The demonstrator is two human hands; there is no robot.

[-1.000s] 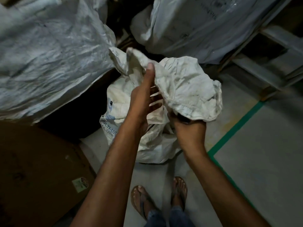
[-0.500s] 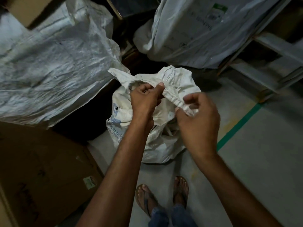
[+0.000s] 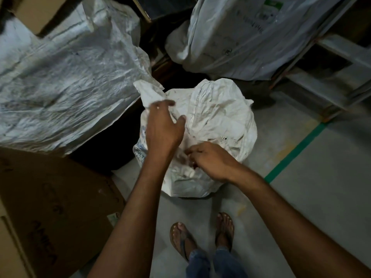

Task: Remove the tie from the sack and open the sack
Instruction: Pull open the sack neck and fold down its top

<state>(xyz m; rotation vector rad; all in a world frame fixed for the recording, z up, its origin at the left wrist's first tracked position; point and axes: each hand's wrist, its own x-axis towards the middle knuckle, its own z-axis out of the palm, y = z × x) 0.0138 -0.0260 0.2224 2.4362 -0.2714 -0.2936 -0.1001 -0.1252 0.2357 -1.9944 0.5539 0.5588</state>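
White woven plastic sack (image 3: pixel 216 117) sits on the grey concrete floor (image 3: pixel 311 207), just ahead of the person's sandalled feet (image 3: pixel 181 237). It lies between a big crumpled grey-white sack (image 3: pixel 66 77) on the left and another bulky pale sack (image 3: pixel 241 37) behind. Its top is crumpled and folded over, and the mouth is not spread. No tie is visible; it may be hidden in the folds or under the hands.

Left hand (image 3: pixel 162 127) lies over the upper left of the sack, on a loose fabric flap (image 3: pixel 146 93). Its fingers are loosely spread, and I cannot tell whether they pinch the cloth. Right hand (image 3: pixel 210 159) is at the near side with fingers curled in, pinching bunched fabric.

Handling, judged: the woven plastic looks thin, light and floppy but creases stiffly. It is probably a bit slick, so a shallow pinch may slip. The body looks only part full and slumps, so it will shift if pulled hard. Best hold is on the rim hem or the free flap, one hand on each opposite side, then pull apart. If a tie remains, it should be at the gathered neck under the hands.

Brown cardboard box (image 3: pixel 50 207) at lower left, green floor tape (image 3: pixel 297 149) at right.
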